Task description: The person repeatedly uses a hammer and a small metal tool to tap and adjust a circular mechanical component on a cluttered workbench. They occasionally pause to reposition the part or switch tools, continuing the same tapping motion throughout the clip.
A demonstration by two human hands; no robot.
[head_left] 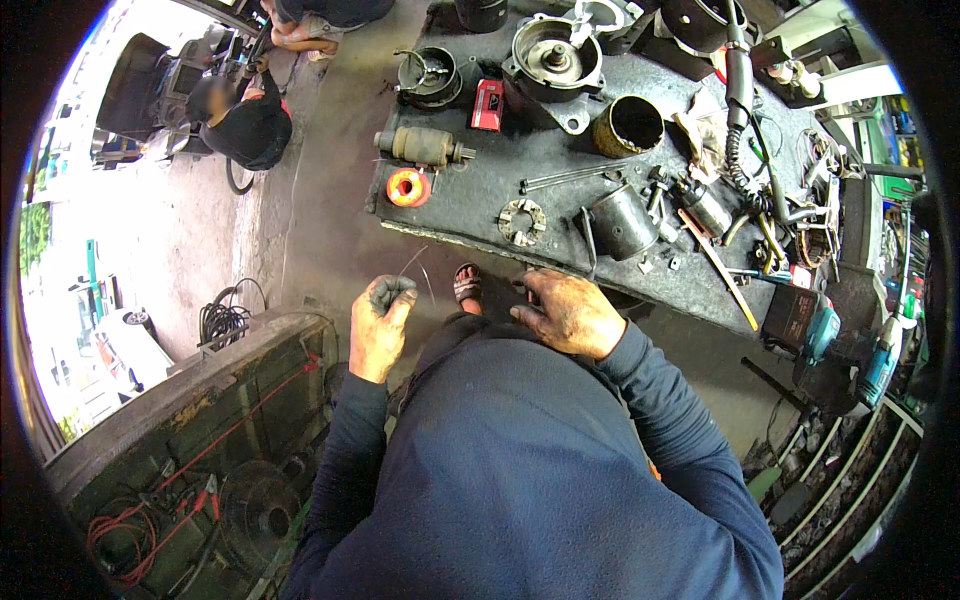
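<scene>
My left hand (382, 325) is pinched on a thin wire (415, 262), whose strands stand up from the fingertips. My right hand (565, 315) is near the bench's front edge with fingers curled; what they hold, if anything, is hidden. Beyond both hands, the dark bench top (480, 190) bears a slotted ring part (521, 222), an orange spool (408, 187), a cylindrical armature (425, 146), a red box (488, 105), long bolts (570, 178) and a metal housing with a bracket (625, 222).
A low wall (200, 400) with red cables (130, 530) runs along my left. Power tools (880, 360) lie at the right. At the upper left, a person in dark clothing (250, 135) crouches by machinery, and another person (300, 25) is partly visible.
</scene>
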